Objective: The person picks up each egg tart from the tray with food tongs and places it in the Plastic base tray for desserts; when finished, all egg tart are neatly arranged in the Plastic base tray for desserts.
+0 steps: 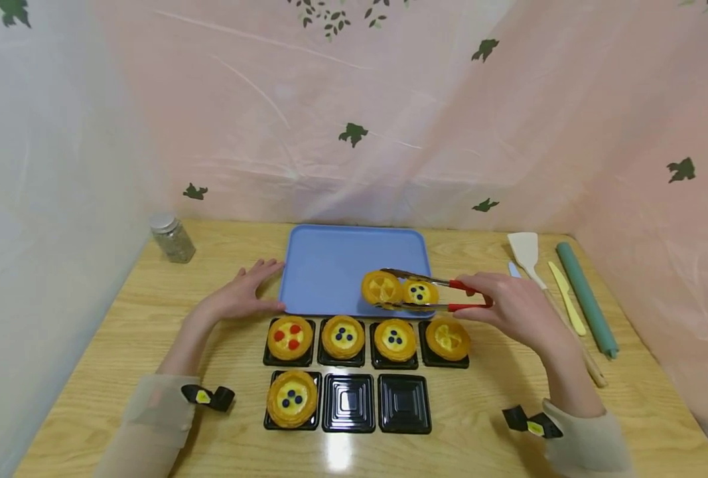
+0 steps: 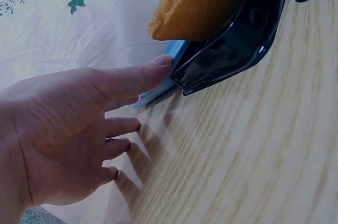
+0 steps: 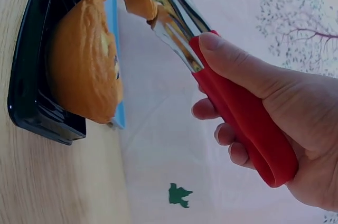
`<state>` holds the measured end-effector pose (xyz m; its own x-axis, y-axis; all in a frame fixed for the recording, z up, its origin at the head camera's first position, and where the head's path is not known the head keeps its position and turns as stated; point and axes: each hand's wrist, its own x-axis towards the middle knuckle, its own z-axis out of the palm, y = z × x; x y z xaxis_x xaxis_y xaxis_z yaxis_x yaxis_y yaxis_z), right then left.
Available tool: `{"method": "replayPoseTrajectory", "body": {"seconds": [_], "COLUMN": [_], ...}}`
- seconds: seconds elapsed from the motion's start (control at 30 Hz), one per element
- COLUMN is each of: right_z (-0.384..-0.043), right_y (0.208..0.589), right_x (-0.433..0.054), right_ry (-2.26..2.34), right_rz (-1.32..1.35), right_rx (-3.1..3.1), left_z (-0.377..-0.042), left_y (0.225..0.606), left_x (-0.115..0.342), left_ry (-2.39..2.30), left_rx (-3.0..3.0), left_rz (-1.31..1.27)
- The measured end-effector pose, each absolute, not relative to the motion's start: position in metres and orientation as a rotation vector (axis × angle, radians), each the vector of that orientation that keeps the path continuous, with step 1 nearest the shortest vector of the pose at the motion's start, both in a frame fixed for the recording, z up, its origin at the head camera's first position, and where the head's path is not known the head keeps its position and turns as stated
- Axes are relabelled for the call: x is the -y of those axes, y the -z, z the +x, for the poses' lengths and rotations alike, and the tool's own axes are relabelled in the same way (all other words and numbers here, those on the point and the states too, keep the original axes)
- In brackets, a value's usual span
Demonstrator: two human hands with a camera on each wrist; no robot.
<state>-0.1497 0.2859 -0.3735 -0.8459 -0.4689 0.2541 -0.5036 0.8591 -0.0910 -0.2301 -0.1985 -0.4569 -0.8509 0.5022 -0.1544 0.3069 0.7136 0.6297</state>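
My right hand (image 1: 505, 305) grips red-handled metal tongs (image 3: 243, 123). The tongs' tips lie around an orange-topped tart (image 1: 381, 288) at the right part of the blue tray (image 1: 330, 259). A tart with blueberries (image 1: 419, 293) shows between the tong arms, nearer the handles. My left hand (image 1: 243, 292) lies at the tray's left side, fingers spread and thumb tip right at its rim; in the left wrist view the thumb is also close to a black plastic holder (image 2: 232, 49). In front of the tray, a strawberry tart (image 1: 290, 337), blueberry tarts (image 1: 343, 337) and another orange-topped tart (image 1: 447, 339) sit in black holders.
Nearer me stand a blueberry tart (image 1: 292, 398) in its holder and two bare black holders (image 1: 349, 403). At the right lie a white spatula (image 1: 525, 252), a yellow knife (image 1: 563, 285) and a green rolling pin (image 1: 586, 299). A lidded glass jar (image 1: 174, 240) stands back left.
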Motion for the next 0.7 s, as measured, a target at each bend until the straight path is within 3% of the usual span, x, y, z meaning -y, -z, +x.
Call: {"method": "replayPoseTrajectory", "body": {"seconds": [0.7], "right_z": [-0.112], "right_y": [0.371], "right_x": [-0.259], "right_ry": [-0.328], "right_rz": [1.196], "right_rx": [2.742], "left_z": [-0.231], "left_y": [0.456], "left_x": [0.198], "left_ry": [-0.883], "left_rx": [-2.593], "left_rz": [0.633]}}
